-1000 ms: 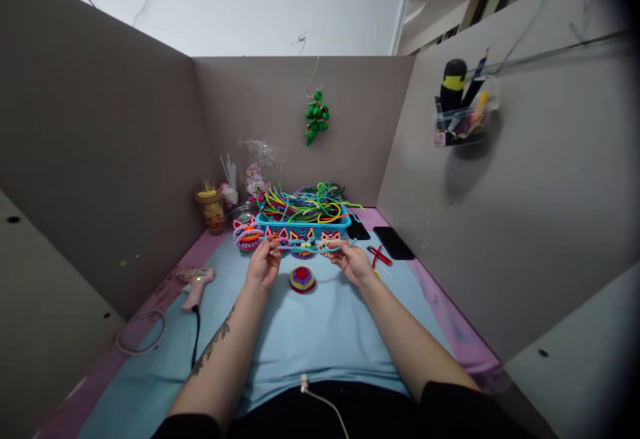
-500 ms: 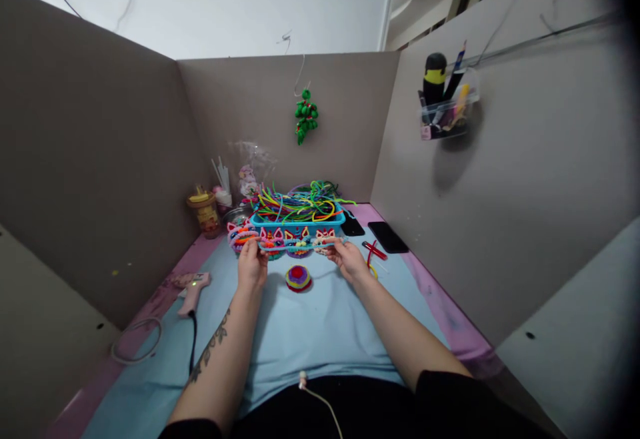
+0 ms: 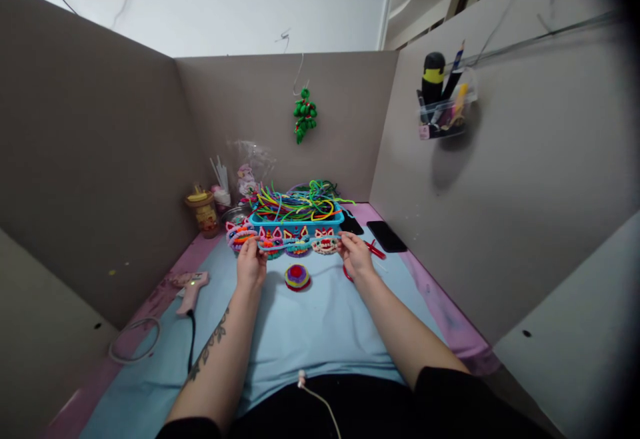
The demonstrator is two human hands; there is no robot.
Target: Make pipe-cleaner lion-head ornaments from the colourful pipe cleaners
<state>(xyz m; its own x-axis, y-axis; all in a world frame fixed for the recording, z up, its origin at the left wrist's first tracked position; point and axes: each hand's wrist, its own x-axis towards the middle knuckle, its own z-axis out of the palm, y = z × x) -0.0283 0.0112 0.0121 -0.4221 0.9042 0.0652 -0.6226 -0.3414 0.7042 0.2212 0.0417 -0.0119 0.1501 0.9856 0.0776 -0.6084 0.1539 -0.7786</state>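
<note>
A light-blue pipe cleaner (image 3: 299,244) is stretched sideways between my two hands, above the table. My left hand (image 3: 251,263) pinches its left end between thumb and fingers. At the other end, my right hand (image 3: 356,258) is closed on it in a similar pinch. Below and between the hands lies a small round coiled piece (image 3: 297,278) in red, purple and yellow. Just behind the strand stand several colourful pipe-cleaner animal faces (image 3: 325,242), partly hidden by it. Something red and curved (image 3: 347,273) shows beneath my right hand.
A blue basket (image 3: 300,227) heaped with pipe cleaners stands at the back. On the left lie a pink glue gun (image 3: 191,292) and a cup (image 3: 204,212); on the right, a black phone (image 3: 387,236) and a red-handled tool (image 3: 375,250). Partitions enclose three sides.
My right hand has shifted slightly right, and the span between my hands is wider. A red curve now shows under that hand. My left hand has barely moved.
</note>
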